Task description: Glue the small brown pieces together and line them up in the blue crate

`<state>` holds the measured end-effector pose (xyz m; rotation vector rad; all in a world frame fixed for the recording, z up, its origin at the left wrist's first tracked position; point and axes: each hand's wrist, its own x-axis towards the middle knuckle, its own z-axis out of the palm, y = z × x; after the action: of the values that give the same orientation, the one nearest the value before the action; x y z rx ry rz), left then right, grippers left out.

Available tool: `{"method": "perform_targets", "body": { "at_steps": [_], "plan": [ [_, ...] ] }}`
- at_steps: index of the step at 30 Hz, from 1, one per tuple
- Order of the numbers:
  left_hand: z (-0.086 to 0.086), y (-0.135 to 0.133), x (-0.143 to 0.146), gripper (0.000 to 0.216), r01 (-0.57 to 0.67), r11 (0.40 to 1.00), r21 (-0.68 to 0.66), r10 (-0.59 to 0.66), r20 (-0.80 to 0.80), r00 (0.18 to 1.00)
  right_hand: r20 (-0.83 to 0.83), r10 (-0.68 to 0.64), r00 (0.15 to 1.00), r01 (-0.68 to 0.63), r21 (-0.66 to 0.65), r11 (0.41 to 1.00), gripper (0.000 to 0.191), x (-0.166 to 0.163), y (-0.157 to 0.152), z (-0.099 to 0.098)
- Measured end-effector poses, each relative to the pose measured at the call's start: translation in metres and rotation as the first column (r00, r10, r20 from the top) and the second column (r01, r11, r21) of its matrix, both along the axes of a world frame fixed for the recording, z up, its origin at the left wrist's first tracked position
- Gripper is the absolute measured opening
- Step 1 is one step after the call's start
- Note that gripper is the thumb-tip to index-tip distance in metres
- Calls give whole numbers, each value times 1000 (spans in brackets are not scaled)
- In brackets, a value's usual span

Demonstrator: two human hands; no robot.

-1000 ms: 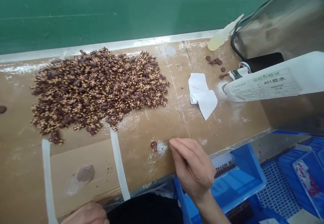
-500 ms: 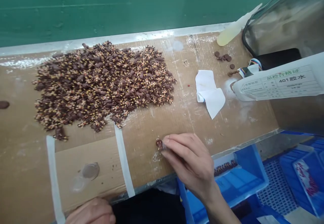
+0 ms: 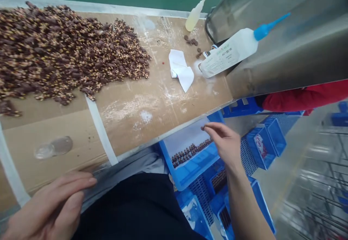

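Note:
My right hand (image 3: 225, 140) pinches a small brown piece (image 3: 202, 128) between thumb and fingertips, above a blue bin (image 3: 178, 176). Inside that bin, small brown figures (image 3: 185, 156) stand in rows on a white sheet. At the table's front edge, my left hand (image 3: 51, 205) is held with its fingers stretched out and thumb apart, holding nothing. Near it, a round clear patch (image 3: 62, 145) lies on cardboard between white tape strips. A large heap of brown pieces with pale and yellow bits (image 3: 67, 51) covers the table's left part.
A large white glue bottle (image 3: 228, 55) with a blue nozzle leans beside a metal housing (image 3: 285, 55). Behind it stands a small squeeze bottle (image 3: 194, 17) near loose brown discs (image 3: 191, 41). Crumpled white paper (image 3: 181, 70) lies mid-table. More blue bins (image 3: 263, 142) and a person's red sleeve (image 3: 307, 97) are at right.
My right hand has lifted the small brown piece off the cardboard and carried it right, over the blue bin. My left hand has opened out. The view has swung to the right.

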<state>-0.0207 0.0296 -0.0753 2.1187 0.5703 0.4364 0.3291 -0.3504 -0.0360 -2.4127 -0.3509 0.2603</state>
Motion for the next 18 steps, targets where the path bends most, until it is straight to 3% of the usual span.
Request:
{"method": "perform_targets", "body": {
  "at_steps": [3, 6, 8, 12, 18],
  "plan": [
    [8, -4, 12, 22, 72, 995, 66, -80, 125, 989, -148, 33, 988, -66, -221, 973, 21, 3, -56, -54],
    [21, -10, 20, 20, 87, 989, 122, -106, 157, 982, -227, 72, 971, -154, -368, 917, 23, 3, -84, -100],
    [31, -16, 24, 18, 60, 994, 95, -74, 155, 985, -274, 102, 956, -218, -435, 874, 26, 2, -94, -118],
    [41, -26, 28, 15, -23, 997, 75, 12, 148, 989, -337, 160, 928, -319, -493, 809, 28, 0, -108, -135],
    [27, -26, 28, 15, -37, 991, 128, 6, 229, 973, -357, 211, 910, -385, -536, 751, 27, -1, -120, -145]
  ]
}}
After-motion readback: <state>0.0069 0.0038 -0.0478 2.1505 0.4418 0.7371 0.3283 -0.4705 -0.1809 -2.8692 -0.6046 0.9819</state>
